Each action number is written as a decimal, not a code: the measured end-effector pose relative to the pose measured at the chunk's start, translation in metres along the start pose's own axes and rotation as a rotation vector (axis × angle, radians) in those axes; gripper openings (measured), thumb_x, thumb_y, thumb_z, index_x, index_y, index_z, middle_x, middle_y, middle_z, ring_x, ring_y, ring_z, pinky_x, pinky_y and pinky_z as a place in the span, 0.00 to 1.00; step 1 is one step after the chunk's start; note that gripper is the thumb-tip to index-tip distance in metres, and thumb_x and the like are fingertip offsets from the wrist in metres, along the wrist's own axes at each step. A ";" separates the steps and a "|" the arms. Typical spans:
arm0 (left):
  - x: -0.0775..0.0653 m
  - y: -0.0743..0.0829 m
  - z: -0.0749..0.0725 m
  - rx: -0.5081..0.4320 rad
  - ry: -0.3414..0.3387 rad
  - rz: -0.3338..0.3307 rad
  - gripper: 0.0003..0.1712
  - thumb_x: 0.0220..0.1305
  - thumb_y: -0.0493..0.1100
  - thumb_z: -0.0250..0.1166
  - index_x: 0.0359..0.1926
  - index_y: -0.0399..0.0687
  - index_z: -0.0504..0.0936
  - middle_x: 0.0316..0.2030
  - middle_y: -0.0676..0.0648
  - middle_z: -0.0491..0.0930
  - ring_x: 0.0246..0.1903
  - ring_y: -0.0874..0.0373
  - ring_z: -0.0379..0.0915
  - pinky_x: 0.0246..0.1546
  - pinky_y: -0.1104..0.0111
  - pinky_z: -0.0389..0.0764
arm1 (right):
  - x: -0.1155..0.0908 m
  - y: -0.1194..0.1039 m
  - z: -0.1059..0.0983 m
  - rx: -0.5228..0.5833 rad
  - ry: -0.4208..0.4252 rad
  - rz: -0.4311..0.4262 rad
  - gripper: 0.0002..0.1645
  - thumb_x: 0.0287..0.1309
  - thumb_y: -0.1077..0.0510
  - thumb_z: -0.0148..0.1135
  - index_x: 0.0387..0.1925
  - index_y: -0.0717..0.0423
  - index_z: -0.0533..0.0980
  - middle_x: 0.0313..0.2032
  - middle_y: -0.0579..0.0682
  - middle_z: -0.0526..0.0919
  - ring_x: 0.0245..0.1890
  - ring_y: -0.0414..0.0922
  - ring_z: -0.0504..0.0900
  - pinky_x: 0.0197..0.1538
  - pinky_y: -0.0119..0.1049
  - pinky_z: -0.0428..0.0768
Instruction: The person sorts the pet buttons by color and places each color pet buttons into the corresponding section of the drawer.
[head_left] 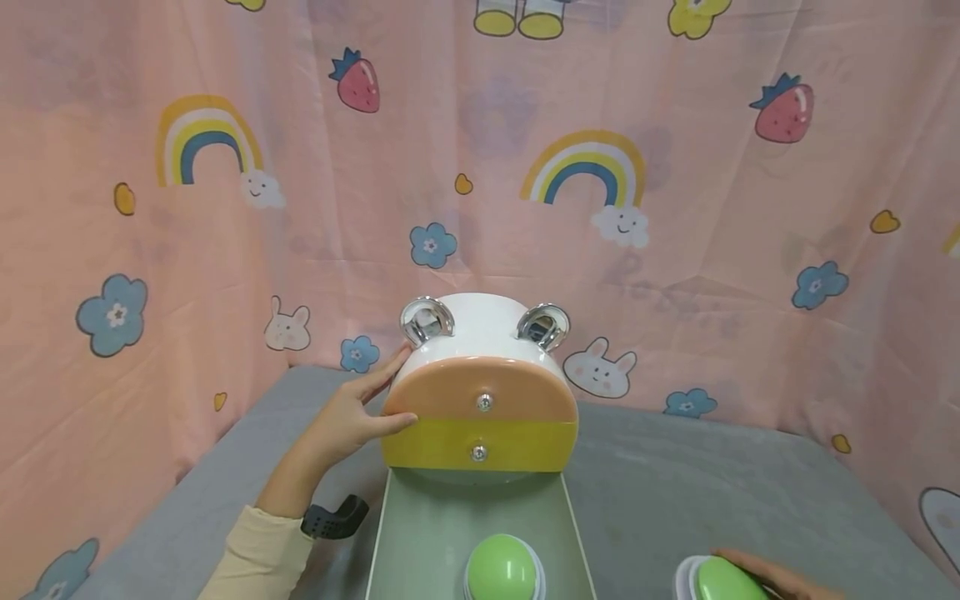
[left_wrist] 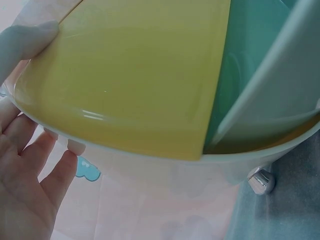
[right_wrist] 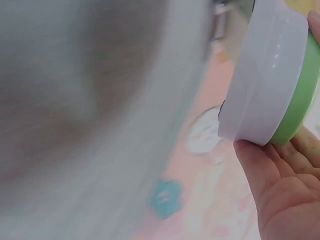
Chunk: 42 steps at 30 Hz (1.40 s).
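A small rounded drawer cabinet (head_left: 483,321) has a white shell, silver ear-like loops on top, and an orange drawer (head_left: 442,387) above a yellow drawer (head_left: 435,446). Below these, a pale green drawer (head_left: 420,517) is pulled out. My left hand (head_left: 352,421) grips the cabinet's left side, thumb on the front and fingers along the shell. One round green-topped button (head_left: 501,568) with a white base lies in the pulled-out drawer. At the lower right, my right hand (head_left: 776,575) holds a second green-topped button (right_wrist: 265,75), its white base tilted away from the palm in the right wrist view.
The cabinet stands on a grey cloth-covered table (head_left: 675,483). A pink printed curtain (head_left: 480,225) hangs behind and at both sides. In the left wrist view, a silver foot (left_wrist: 261,182) shows under the shell. A dark band (head_left: 336,517) circles my left wrist.
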<state>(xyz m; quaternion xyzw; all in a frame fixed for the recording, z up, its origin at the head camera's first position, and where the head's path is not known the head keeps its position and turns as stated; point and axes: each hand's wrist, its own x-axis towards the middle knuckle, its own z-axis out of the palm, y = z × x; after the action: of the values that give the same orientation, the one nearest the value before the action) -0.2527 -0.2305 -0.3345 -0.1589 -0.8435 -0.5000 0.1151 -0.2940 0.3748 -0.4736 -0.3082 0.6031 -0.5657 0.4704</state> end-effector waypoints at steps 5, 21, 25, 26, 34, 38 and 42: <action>0.000 0.000 0.001 0.001 -0.006 -0.009 0.50 0.57 0.49 0.75 0.76 0.68 0.58 0.77 0.59 0.52 0.77 0.44 0.48 0.74 0.38 0.51 | 0.027 -0.060 0.072 -0.238 0.298 -0.131 0.39 0.69 0.65 0.53 0.74 0.31 0.59 0.67 0.22 0.66 0.63 0.20 0.66 0.58 0.27 0.77; -0.001 0.001 0.001 -0.021 -0.003 -0.004 0.51 0.56 0.47 0.75 0.76 0.65 0.58 0.77 0.58 0.53 0.77 0.45 0.48 0.74 0.38 0.51 | 0.117 -0.143 0.157 -0.637 0.723 0.020 0.45 0.47 0.49 0.78 0.68 0.43 0.70 0.64 0.50 0.77 0.57 0.44 0.79 0.56 0.38 0.84; -0.001 0.000 0.001 -0.020 -0.006 -0.003 0.51 0.56 0.47 0.75 0.76 0.66 0.58 0.77 0.58 0.53 0.78 0.45 0.47 0.74 0.38 0.50 | 0.127 -0.147 0.160 -0.616 0.682 -0.113 0.44 0.47 0.52 0.78 0.67 0.47 0.72 0.64 0.52 0.77 0.55 0.34 0.78 0.54 0.28 0.82; 0.000 0.000 0.001 -0.020 -0.007 -0.003 0.51 0.56 0.47 0.75 0.76 0.67 0.58 0.77 0.58 0.52 0.78 0.45 0.47 0.74 0.37 0.50 | 0.129 -0.147 0.160 -0.608 0.676 -0.138 0.43 0.47 0.52 0.78 0.66 0.48 0.72 0.64 0.53 0.77 0.55 0.30 0.78 0.54 0.25 0.81; 0.000 0.000 0.000 -0.011 -0.007 -0.002 0.50 0.56 0.48 0.75 0.76 0.68 0.58 0.77 0.59 0.53 0.77 0.45 0.48 0.74 0.37 0.50 | 0.152 -0.154 0.171 -0.508 0.672 -0.179 0.44 0.46 0.55 0.79 0.66 0.56 0.72 0.64 0.57 0.77 0.56 0.34 0.80 0.53 0.25 0.81; 0.000 0.001 -0.001 -0.013 -0.007 -0.004 0.50 0.56 0.48 0.75 0.76 0.68 0.58 0.77 0.59 0.53 0.77 0.45 0.48 0.74 0.38 0.50 | 0.164 -0.157 0.179 -0.471 0.669 -0.190 0.44 0.46 0.56 0.79 0.66 0.59 0.72 0.63 0.59 0.77 0.56 0.37 0.81 0.52 0.25 0.81; 0.000 0.000 -0.001 0.000 -0.007 -0.006 0.50 0.57 0.49 0.75 0.76 0.68 0.58 0.77 0.59 0.53 0.77 0.44 0.47 0.74 0.37 0.51 | 0.175 -0.157 0.187 -0.381 0.660 -0.196 0.44 0.47 0.57 0.79 0.66 0.62 0.71 0.63 0.61 0.77 0.57 0.47 0.82 0.52 0.30 0.83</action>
<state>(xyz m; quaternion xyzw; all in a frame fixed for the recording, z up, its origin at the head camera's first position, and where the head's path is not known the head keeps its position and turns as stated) -0.2528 -0.2308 -0.3336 -0.1581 -0.8443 -0.4999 0.1105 -0.2121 0.1163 -0.3443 -0.2479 0.7839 -0.5544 0.1292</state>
